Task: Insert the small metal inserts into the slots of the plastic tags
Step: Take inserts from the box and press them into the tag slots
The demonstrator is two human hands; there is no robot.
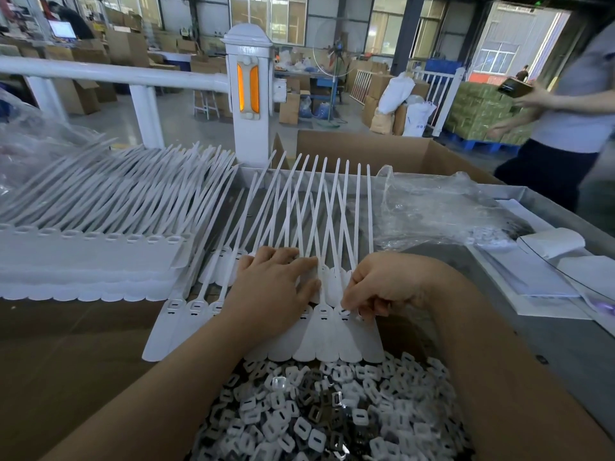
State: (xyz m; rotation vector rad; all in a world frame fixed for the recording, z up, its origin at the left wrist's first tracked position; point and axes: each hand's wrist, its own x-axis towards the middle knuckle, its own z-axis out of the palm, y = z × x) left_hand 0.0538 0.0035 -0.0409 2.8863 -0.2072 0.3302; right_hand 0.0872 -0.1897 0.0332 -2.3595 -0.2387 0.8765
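A row of white plastic tags (186, 327) lies on the brown table, flat ends toward me and thin tails fanning away. My left hand (276, 287) lies flat on the middle of the row with straight fingers. My right hand (376, 287) has its fingers curled down over the slot of a tag at the right end of the row (344, 312); whatever it pinches is too small to make out. Below both wrists spreads a heap of small metal and white inserts (332, 410).
A tall stack of white tags (90, 254) fills the left. A crumpled clear plastic bag (439, 211) and white paper sheets (539, 277) lie right. An open cardboard box (382, 151) and a white railing post (249, 94) stand behind. A person (572, 104) stands at far right.
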